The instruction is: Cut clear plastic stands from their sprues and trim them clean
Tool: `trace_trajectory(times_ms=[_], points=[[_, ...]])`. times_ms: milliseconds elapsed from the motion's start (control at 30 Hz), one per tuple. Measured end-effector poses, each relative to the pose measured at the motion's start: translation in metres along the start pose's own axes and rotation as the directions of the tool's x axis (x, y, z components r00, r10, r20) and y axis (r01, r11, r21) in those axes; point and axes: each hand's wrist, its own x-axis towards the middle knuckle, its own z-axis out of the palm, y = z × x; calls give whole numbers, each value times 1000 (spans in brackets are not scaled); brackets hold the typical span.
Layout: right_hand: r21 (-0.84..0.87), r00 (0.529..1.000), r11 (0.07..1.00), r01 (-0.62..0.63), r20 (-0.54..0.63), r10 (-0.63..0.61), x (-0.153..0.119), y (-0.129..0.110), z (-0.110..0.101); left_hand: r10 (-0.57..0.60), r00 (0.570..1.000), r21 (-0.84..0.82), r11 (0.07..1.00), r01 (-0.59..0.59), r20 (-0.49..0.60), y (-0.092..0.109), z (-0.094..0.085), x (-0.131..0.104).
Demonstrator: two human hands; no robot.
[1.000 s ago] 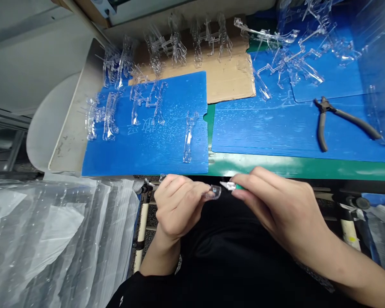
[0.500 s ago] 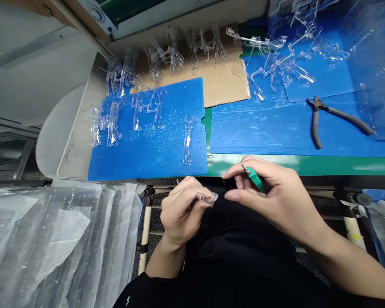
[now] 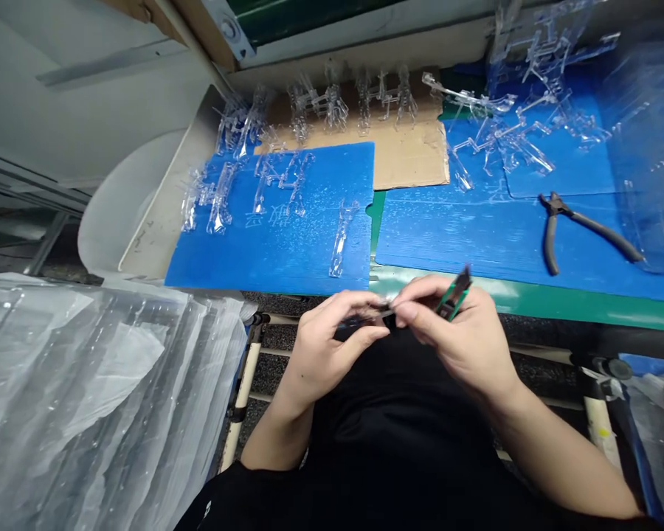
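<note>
My left hand [image 3: 327,346] is closed on a small clear plastic part [image 3: 386,310], most of it hidden by the fingers. The thumb and fingertips of my right hand [image 3: 468,339] pinch the right end of that same part. A green cutter knife [image 3: 452,299] is tucked in my right hand between thumb and forefinger, its dark tip pointing up and away. Both hands are close together in front of my body, just off the bench's near edge. Beyond them, a single clear plastic piece [image 3: 340,243] lies on the left blue sheet [image 3: 215,262].
Several clear moulded frames [image 3: 279,181] lie on the left sheet and the cardboard [image 3: 409,166]. More clear parts [image 3: 509,140] are heaped at right, near dark-handled nippers [image 3: 581,217] and a clear bin [image 3: 656,184]. Stacked plastic-wrapped trays [image 3: 77,398] stand at lower left.
My right hand has moved left to grip the part's end, and the knife in it has turned its tip upward. My left hand has turned and shifted slightly right. The view has shifted slightly.
</note>
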Motion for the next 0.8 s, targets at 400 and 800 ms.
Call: trace_trajectory(times_ms=[400, 800], points=[[114, 808, 962, 250, -572, -142, -15, -3, -30, -276, 959, -477, 853, 211, -70, -26, -21, -4], [53, 815, 962, 268, -544, -197, -67, -7, -19, -149, 938, -558, 828, -55, -314, -11, 9, 20]])
